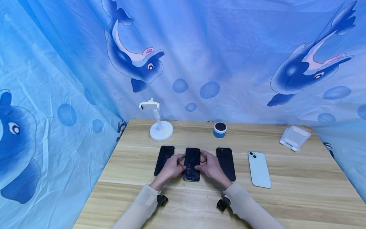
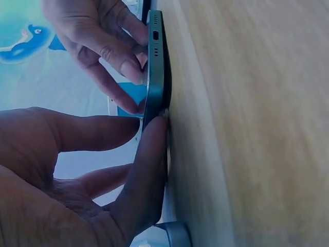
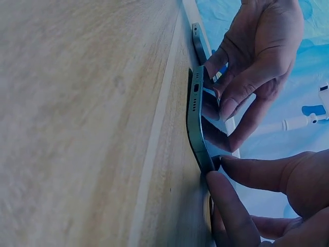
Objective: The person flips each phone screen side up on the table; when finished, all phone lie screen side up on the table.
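A smartphone [image 1: 191, 164] with a dark, smudged screen facing up is between my two hands at the middle of the table. My left hand [image 1: 172, 166] holds its left edge, with the thumb over the screen side. On the opposite edge, my right hand [image 1: 211, 164] grips it the same way. Both wrist views show the phone's greenish end [image 2: 156, 56] with its charging port, close over the wood. In the right wrist view, the right index finger [image 3: 229, 200] lies along the phone's edge near the tabletop. One black phone [image 1: 164, 160] lies beside the left hand, another [image 1: 226, 163] beside the right.
A light blue phone [image 1: 260, 170] lies camera side up further right. At the back of the wooden table [image 1: 308, 184] stand a white phone stand [image 1: 161, 130], a small blue round speaker [image 1: 220, 130] and a folding white stand [image 1: 295, 138]. A blue dolphin-print curtain [image 1: 234, 57] hangs behind.
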`<action>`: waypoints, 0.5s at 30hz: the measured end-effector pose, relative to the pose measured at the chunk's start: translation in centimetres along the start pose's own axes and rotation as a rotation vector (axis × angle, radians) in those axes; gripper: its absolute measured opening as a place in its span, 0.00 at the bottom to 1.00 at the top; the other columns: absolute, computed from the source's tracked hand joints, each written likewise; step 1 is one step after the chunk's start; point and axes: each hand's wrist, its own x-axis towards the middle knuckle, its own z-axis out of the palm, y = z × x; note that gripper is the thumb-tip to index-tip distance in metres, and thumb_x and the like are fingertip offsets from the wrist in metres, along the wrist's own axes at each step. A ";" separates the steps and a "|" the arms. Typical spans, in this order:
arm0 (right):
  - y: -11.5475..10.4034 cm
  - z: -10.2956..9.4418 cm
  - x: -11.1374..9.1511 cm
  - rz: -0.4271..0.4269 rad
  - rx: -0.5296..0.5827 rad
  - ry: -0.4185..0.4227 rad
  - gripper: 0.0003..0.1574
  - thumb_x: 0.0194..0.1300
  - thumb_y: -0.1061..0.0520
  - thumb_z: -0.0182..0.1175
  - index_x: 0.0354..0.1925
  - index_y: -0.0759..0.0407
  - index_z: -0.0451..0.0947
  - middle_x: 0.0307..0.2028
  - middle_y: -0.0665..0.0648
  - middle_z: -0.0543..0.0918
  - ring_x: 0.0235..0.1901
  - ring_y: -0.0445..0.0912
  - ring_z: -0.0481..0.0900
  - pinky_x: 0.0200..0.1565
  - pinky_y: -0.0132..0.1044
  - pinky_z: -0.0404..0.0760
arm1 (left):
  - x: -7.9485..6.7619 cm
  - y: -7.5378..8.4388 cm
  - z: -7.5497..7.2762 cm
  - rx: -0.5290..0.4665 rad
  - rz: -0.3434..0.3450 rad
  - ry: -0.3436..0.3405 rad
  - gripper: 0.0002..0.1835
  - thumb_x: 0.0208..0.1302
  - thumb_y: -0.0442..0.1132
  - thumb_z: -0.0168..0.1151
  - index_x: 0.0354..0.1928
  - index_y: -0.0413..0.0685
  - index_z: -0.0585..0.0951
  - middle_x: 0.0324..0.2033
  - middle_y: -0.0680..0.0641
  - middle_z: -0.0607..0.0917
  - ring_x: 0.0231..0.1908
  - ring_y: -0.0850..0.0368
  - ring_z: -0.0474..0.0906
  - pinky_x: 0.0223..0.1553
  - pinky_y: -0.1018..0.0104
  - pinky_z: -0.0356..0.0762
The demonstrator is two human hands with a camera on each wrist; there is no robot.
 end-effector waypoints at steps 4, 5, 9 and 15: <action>0.0 0.0 0.0 0.005 0.012 0.007 0.50 0.55 0.72 0.74 0.74 0.64 0.68 0.40 0.60 0.76 0.31 0.44 0.77 0.29 0.37 0.86 | 0.0 0.1 0.1 0.036 -0.008 0.017 0.36 0.61 0.22 0.64 0.74 0.39 0.72 0.35 0.43 0.81 0.27 0.58 0.80 0.28 0.65 0.84; 0.0 0.0 0.0 0.006 0.014 0.009 0.50 0.55 0.72 0.74 0.74 0.64 0.68 0.40 0.60 0.76 0.31 0.44 0.77 0.29 0.37 0.86 | 0.1 0.1 0.2 0.049 -0.007 0.024 0.36 0.61 0.22 0.64 0.73 0.39 0.72 0.35 0.44 0.81 0.26 0.59 0.80 0.27 0.66 0.83; 0.1 0.0 0.0 -0.003 0.014 0.018 0.49 0.55 0.73 0.74 0.74 0.64 0.69 0.40 0.60 0.77 0.32 0.44 0.78 0.29 0.36 0.86 | 0.0 0.4 0.3 0.114 0.006 0.044 0.36 0.61 0.23 0.65 0.73 0.40 0.73 0.34 0.46 0.80 0.24 0.61 0.79 0.26 0.69 0.76; 0.2 0.0 -0.1 0.013 0.016 0.009 0.49 0.56 0.72 0.73 0.74 0.63 0.68 0.41 0.61 0.77 0.32 0.44 0.79 0.29 0.37 0.86 | 0.0 0.5 0.3 0.146 0.010 0.045 0.35 0.62 0.25 0.65 0.73 0.41 0.73 0.35 0.47 0.80 0.21 0.62 0.79 0.25 0.70 0.72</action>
